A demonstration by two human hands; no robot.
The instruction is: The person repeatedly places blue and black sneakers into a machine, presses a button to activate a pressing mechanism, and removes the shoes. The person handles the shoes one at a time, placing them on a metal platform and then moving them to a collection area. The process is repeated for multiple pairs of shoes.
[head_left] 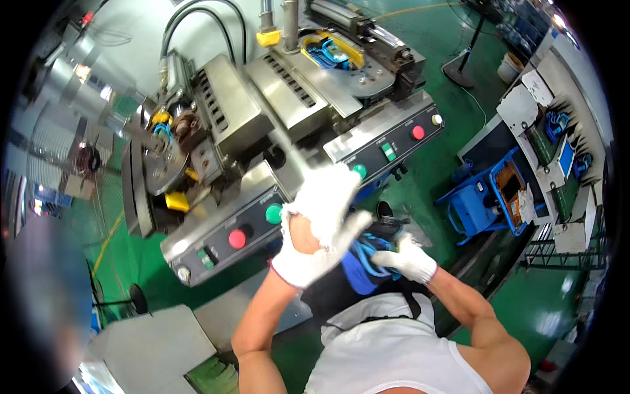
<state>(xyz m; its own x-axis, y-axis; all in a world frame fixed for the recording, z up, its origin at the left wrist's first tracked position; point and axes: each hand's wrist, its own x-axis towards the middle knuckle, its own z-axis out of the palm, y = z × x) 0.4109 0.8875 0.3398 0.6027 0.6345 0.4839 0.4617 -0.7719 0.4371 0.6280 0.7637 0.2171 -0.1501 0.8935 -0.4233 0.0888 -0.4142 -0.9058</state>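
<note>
My left hand (318,226), in a white knit glove with bare skin showing through a gap, is raised in front of the machine's control panels. Its fingers are stretched out with the thumb apart, a little blurred, and nothing shows in them. Near my waist, my right hand (410,259), also gloved in white, has its fingers closed on a blue and black strappy piece (359,266) that looks like a shoe upper. Part of that piece is hidden behind my left hand. A similar blue piece (331,54) sits in the machine's yellow-rimmed station at the far right.
The metal machine (289,92) has two slanted panels with green buttons (274,213) and red buttons (418,132). To the right stand a blue chair-like frame (469,207) and a rack (535,128) bearing blue pieces. A fan base (457,75) is on the green floor; a grey board (154,345) lies lower left.
</note>
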